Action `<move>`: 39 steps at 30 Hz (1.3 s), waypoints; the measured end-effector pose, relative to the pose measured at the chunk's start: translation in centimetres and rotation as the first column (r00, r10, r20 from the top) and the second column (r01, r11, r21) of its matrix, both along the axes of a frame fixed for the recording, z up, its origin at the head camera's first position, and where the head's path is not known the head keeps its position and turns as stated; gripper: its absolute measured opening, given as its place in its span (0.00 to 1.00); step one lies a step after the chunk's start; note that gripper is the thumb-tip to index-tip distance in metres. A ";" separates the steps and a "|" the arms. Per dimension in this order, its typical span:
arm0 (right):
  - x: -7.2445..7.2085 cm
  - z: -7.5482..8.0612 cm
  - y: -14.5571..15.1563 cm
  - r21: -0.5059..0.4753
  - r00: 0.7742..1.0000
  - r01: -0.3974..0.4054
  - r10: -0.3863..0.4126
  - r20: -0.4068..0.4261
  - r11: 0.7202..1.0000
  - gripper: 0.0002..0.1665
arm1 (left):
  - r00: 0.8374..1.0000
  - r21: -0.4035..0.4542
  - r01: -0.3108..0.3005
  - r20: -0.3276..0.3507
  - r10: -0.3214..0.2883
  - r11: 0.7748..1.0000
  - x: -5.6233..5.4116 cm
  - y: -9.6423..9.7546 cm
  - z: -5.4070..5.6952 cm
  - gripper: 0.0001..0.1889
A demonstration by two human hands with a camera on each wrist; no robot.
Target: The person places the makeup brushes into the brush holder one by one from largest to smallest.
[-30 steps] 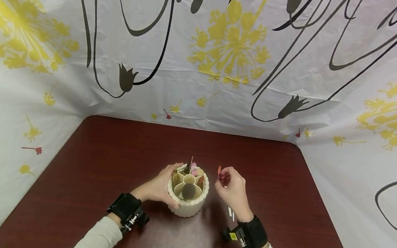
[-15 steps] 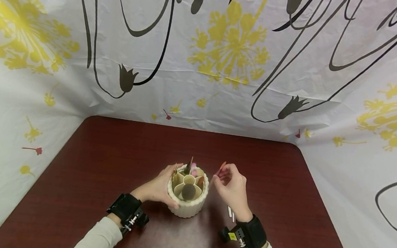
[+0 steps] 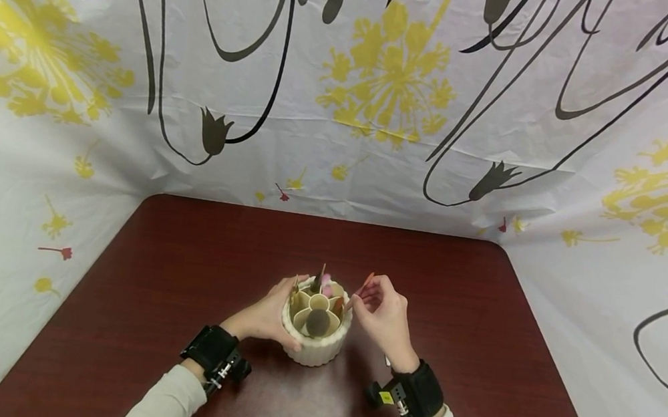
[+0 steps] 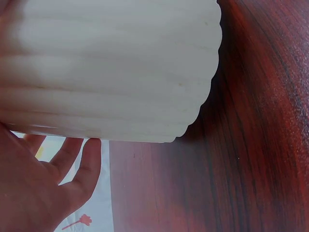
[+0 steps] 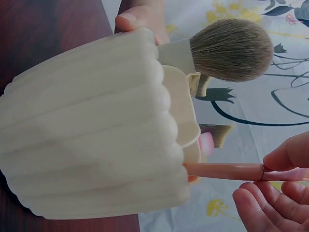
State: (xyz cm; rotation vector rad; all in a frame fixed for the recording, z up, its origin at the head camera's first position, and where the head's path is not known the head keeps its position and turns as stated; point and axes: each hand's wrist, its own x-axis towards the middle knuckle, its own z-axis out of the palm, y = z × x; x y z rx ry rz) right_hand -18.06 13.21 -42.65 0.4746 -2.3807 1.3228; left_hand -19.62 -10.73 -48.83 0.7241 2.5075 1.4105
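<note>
A cream, scalloped makeup brush holder [image 3: 311, 352] stands on the table, its inside divided into petal-shaped compartments. My left hand [image 3: 266, 313] grips its left side, thumb in front and fingers around the back. A fluffy makeup brush [image 5: 231, 50] rises from the near compartment, with flat-tipped brushes [image 5: 222, 135] and a pink item [image 5: 206, 143] farther along. With thumb and fingertips my right hand [image 3: 384, 314] pinches a slim pink, pen-like cosmetic stick [image 5: 227, 170] with an orange far end. Its lower end overlaps the holder's right rim in the right wrist view.
A small white item [image 3: 388, 361] shows on the dark red table [image 3: 234, 246] beneath the right wrist, mostly hidden. A patterned white cloth [image 3: 336, 188] hangs behind the table and down both sides. Black camera straps [image 3: 422, 391] ring both wrists.
My right hand has moved left to the holder's rim, and the pink stick has tilted so its orange end points up and right. The left hand and holder stay in place.
</note>
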 end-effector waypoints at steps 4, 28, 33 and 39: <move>-0.1 -0.5 0.0 0.002 1.000 -0.011 0.011 0.002 1.000 0.14 | 1.000 0.011 0.004 0.000 -0.004 1.000 0.0 0.0 -0.1 0.65; -0.2 -2.0 -0.2 0.065 0.993 -0.113 0.114 -0.012 0.991 0.12 | 1.000 -0.020 -0.001 -0.008 0.001 1.000 0.1 0.0 0.1 0.66; -0.2 -2.0 -0.4 0.079 0.991 -0.124 0.128 -0.048 0.989 0.13 | 1.000 -0.020 0.002 -0.010 -0.003 1.000 0.1 0.0 0.2 0.66; -0.1 -1.8 -0.7 0.108 0.994 -0.101 0.104 -0.022 0.989 0.13 | 1.000 -0.017 0.000 -0.010 0.000 1.000 0.1 0.0 0.1 0.65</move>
